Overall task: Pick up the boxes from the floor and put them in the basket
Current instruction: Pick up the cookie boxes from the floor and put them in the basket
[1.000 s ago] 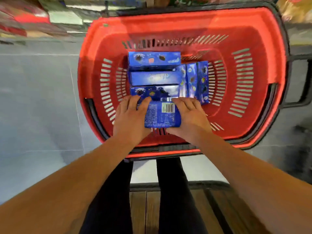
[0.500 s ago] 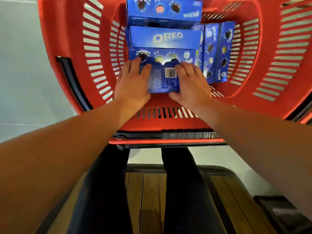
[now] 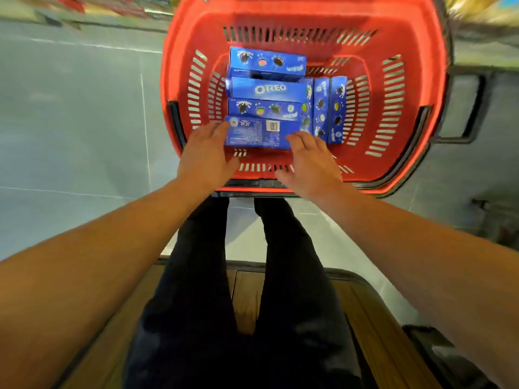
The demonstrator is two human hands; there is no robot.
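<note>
Box (image 3: 261, 132) nearest in red basket (image 3: 415, 88), barcode face up, at 6 o'clock of box row. Left hand (image 3: 206, 157) and right hand (image 3: 310, 164) fingers loose, gripping nothing. Likely light, stiff cardboard, glossy; take by short ends.

Retail shop aisle, seen from your head camera.
You stand over a red plastic shopping basket (image 3: 415, 88) on a grey tiled floor (image 3: 78, 113); it holds identical blue Oreo boxes (image 3: 268, 89), and blurred stocked shelves (image 3: 118, 4) run along the top edge.
</note>
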